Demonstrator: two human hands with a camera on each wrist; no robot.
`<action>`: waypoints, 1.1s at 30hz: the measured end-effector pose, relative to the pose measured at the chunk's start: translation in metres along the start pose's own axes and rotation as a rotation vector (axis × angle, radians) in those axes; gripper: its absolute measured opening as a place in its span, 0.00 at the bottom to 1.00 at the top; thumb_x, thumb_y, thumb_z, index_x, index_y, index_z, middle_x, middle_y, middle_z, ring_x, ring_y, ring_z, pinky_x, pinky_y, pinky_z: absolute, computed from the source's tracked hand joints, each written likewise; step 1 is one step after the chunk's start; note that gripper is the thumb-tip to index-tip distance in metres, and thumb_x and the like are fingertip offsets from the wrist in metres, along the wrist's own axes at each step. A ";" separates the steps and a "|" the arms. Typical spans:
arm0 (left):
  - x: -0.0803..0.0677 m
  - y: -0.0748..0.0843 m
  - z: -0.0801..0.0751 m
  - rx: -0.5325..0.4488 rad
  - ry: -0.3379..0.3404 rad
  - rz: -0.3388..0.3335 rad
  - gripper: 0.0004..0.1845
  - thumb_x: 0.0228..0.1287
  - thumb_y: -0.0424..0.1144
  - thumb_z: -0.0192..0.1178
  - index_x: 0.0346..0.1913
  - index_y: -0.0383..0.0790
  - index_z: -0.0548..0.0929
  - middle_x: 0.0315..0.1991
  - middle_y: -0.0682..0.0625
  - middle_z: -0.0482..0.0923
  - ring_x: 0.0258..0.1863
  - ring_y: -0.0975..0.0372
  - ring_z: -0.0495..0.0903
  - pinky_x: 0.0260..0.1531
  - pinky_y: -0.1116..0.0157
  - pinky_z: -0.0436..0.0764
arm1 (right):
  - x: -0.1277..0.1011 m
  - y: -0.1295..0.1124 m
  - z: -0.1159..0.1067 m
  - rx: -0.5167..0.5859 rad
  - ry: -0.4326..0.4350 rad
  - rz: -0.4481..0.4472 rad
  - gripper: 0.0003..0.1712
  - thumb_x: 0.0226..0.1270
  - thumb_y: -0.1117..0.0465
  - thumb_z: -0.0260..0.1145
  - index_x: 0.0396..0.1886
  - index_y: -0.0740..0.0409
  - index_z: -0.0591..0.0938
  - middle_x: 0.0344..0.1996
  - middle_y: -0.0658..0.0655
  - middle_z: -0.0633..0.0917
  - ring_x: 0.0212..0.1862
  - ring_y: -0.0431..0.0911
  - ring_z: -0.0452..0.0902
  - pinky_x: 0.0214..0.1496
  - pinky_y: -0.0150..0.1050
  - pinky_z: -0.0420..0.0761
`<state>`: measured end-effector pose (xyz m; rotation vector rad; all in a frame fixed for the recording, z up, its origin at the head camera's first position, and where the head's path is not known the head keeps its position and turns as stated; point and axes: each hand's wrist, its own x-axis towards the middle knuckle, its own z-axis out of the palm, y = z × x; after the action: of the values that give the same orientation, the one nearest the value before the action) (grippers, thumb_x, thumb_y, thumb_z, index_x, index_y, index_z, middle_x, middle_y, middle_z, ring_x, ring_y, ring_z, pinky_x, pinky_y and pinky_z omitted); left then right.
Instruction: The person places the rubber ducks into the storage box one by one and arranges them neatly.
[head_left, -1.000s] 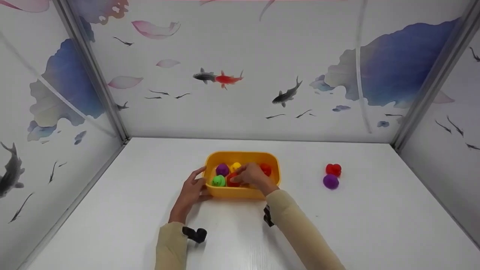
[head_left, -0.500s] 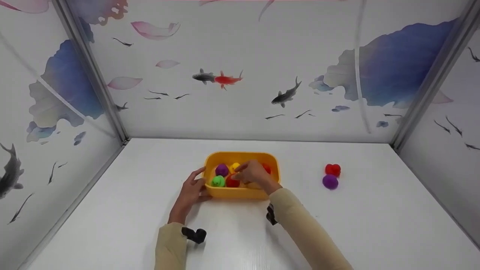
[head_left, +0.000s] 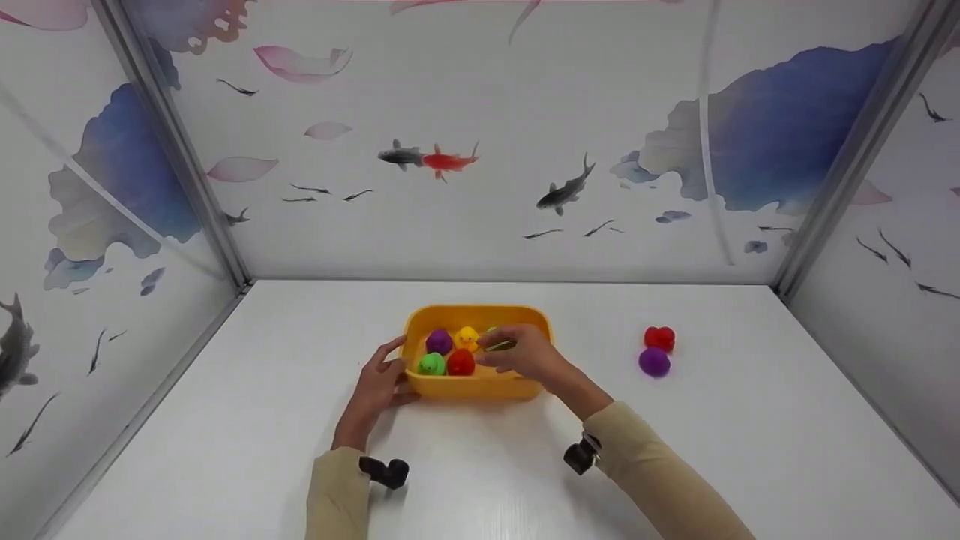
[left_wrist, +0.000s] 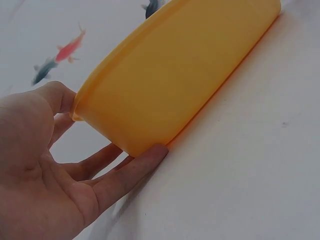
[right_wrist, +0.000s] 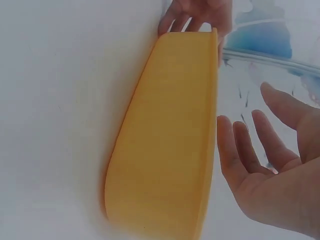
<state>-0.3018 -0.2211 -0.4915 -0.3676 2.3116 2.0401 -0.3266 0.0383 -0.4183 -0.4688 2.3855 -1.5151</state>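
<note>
In the head view, a yellow plastic bin (head_left: 472, 388) stands on the table. Inside it are a purple round toy (head_left: 439, 342), a yellow toy duck (head_left: 466, 337), a green toy duck (head_left: 431, 364) and a red round toy (head_left: 460, 362). At the bin's left end my left hand (head_left: 377, 382) grips it, fingers at the rim and thumb low by the base, as the left wrist view confirms. My right hand (head_left: 529, 351) hovers over the bin's right half, fingers spread and holding nothing. Something green shows partly behind those fingers; the rest of that side is hidden.
To the right of the bin, a red lobed toy (head_left: 660, 338) and a purple ball (head_left: 655, 361) lie close together on the white table (head_left: 720, 420). Panels printed with fish and petals (head_left: 480, 225) enclose the table at the back and both sides.
My right hand has lifted off the red round toy and drawn back to the right, its fingers spreading. The left hand keeps its place on the bin. The view has shifted slightly.
</note>
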 end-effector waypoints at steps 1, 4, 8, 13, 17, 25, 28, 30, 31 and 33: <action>0.000 0.000 0.000 -0.001 -0.001 -0.001 0.27 0.76 0.41 0.48 0.75 0.59 0.65 0.66 0.38 0.73 0.49 0.54 0.82 0.46 0.59 0.88 | -0.003 0.001 -0.003 0.011 -0.002 -0.011 0.18 0.63 0.56 0.72 0.52 0.56 0.86 0.49 0.55 0.87 0.49 0.54 0.86 0.53 0.41 0.88; 0.001 0.000 -0.001 -0.005 -0.007 -0.001 0.27 0.76 0.42 0.48 0.75 0.59 0.65 0.66 0.39 0.72 0.50 0.54 0.82 0.46 0.58 0.88 | -0.013 0.004 -0.014 0.039 0.001 -0.031 0.20 0.62 0.55 0.73 0.52 0.56 0.86 0.49 0.55 0.87 0.48 0.49 0.85 0.54 0.40 0.87; 0.001 0.000 -0.002 -0.014 -0.007 0.001 0.27 0.76 0.41 0.49 0.75 0.59 0.65 0.66 0.38 0.72 0.50 0.53 0.81 0.47 0.58 0.88 | -0.023 0.004 -0.030 0.049 0.009 -0.029 0.19 0.63 0.54 0.72 0.53 0.53 0.86 0.49 0.54 0.86 0.48 0.49 0.84 0.56 0.40 0.86; 0.001 -0.001 -0.002 -0.012 -0.005 -0.005 0.27 0.75 0.41 0.49 0.75 0.59 0.65 0.66 0.38 0.72 0.50 0.54 0.81 0.47 0.58 0.88 | -0.030 0.010 -0.049 0.082 -0.011 -0.043 0.24 0.63 0.50 0.72 0.56 0.54 0.84 0.53 0.55 0.85 0.53 0.51 0.83 0.58 0.40 0.85; -0.001 -0.002 -0.001 -0.012 -0.008 0.008 0.27 0.75 0.42 0.49 0.75 0.58 0.65 0.66 0.38 0.72 0.51 0.54 0.81 0.47 0.58 0.88 | -0.035 0.017 -0.060 0.127 -0.005 -0.065 0.25 0.63 0.50 0.72 0.57 0.57 0.83 0.56 0.58 0.84 0.54 0.51 0.82 0.57 0.37 0.85; -0.002 -0.002 -0.001 0.011 0.002 0.013 0.27 0.75 0.41 0.48 0.75 0.58 0.65 0.66 0.38 0.73 0.51 0.54 0.82 0.47 0.58 0.88 | -0.041 0.029 -0.079 0.132 0.109 -0.115 0.25 0.63 0.50 0.72 0.57 0.57 0.83 0.58 0.61 0.83 0.54 0.49 0.83 0.57 0.35 0.85; -0.001 -0.002 0.000 0.015 0.001 0.011 0.27 0.75 0.41 0.48 0.75 0.58 0.65 0.67 0.38 0.73 0.52 0.53 0.82 0.48 0.58 0.88 | -0.046 0.033 -0.095 0.095 0.150 -0.123 0.26 0.64 0.50 0.71 0.58 0.57 0.82 0.59 0.60 0.82 0.55 0.51 0.83 0.56 0.34 0.85; -0.001 -0.002 0.000 0.018 -0.002 0.010 0.27 0.75 0.41 0.48 0.75 0.58 0.64 0.67 0.38 0.73 0.53 0.53 0.82 0.49 0.58 0.88 | -0.051 0.035 -0.107 0.062 0.178 -0.123 0.27 0.64 0.49 0.71 0.59 0.56 0.82 0.59 0.59 0.82 0.56 0.51 0.82 0.56 0.32 0.84; -0.001 -0.001 0.000 0.019 -0.002 0.009 0.27 0.75 0.42 0.48 0.75 0.58 0.64 0.67 0.38 0.73 0.53 0.52 0.81 0.49 0.58 0.88 | -0.053 0.036 -0.114 0.046 0.192 -0.124 0.27 0.65 0.48 0.70 0.59 0.55 0.82 0.59 0.59 0.82 0.56 0.50 0.82 0.56 0.31 0.84; -0.001 -0.001 0.001 0.023 0.001 0.008 0.27 0.75 0.42 0.49 0.75 0.58 0.64 0.67 0.38 0.72 0.54 0.52 0.81 0.49 0.58 0.88 | -0.059 0.040 -0.127 0.007 0.226 -0.123 0.27 0.65 0.46 0.70 0.59 0.54 0.81 0.59 0.58 0.82 0.55 0.47 0.83 0.55 0.30 0.84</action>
<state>-0.3010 -0.2204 -0.4926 -0.3593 2.3387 2.0154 -0.3287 0.1826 -0.3984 -0.4730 2.5613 -1.7112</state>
